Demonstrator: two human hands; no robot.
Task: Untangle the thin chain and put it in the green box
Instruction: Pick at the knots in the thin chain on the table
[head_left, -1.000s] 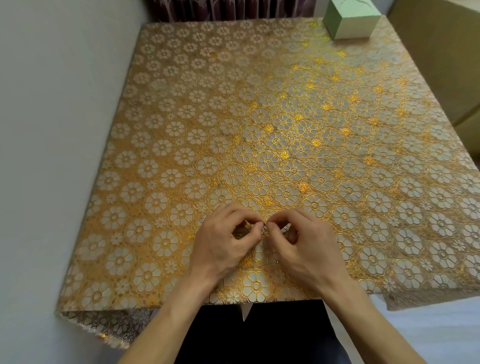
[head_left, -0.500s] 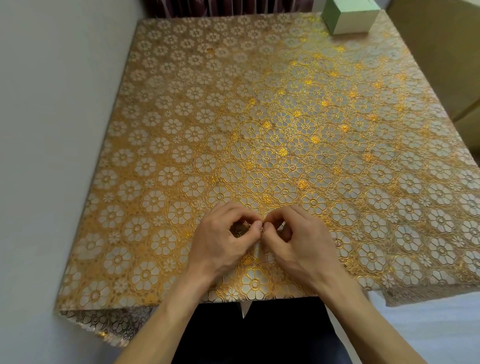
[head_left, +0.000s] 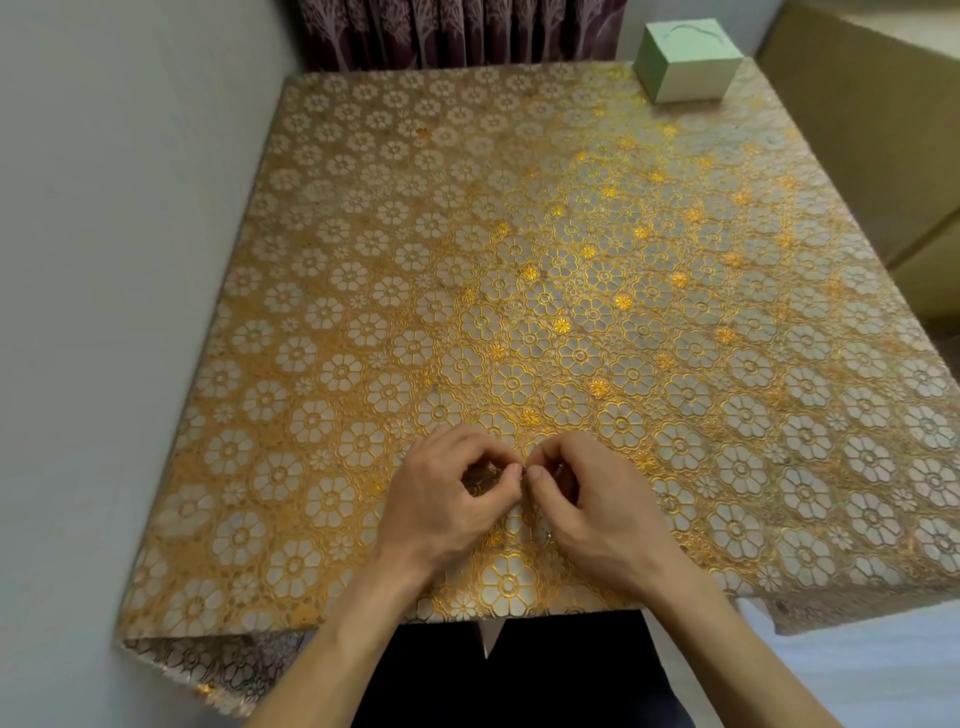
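A pale wall (head_left: 104, 312) runs down the 9 o'clock side, and the table's (head_left: 332, 218) left edge lies right against it. At 7 o'clock the gold flowered cloth (head_left: 311, 415) hangs over the near corner in a crumpled fold. The near edge, at 6 o'clock, runs straight across just under both wrists. The left hand (head_left: 441, 499) rests on the cloth close to that edge, fingers curled, thumb and forefinger pinched together. Its fingertips meet those of the right hand (head_left: 597, 509), which is curled the same way. Between the two pinches sits the chain (head_left: 525, 471), of which only a small dark bit shows; the rest is hidden under the fingers or lost in the pattern. Both hands grip it there. From the hands toward 12 o'clock a broad stretch of flat cloth runs to the far edge, which meets a dark curtain (head_left: 457, 31). The green box (head_left: 685, 67) stands at 1 o'clock on the far right corner, well apart from the hands, its lid on. Along the 3 o'clock side the cloth drapes over the right edge, near beige furniture (head_left: 883, 156).
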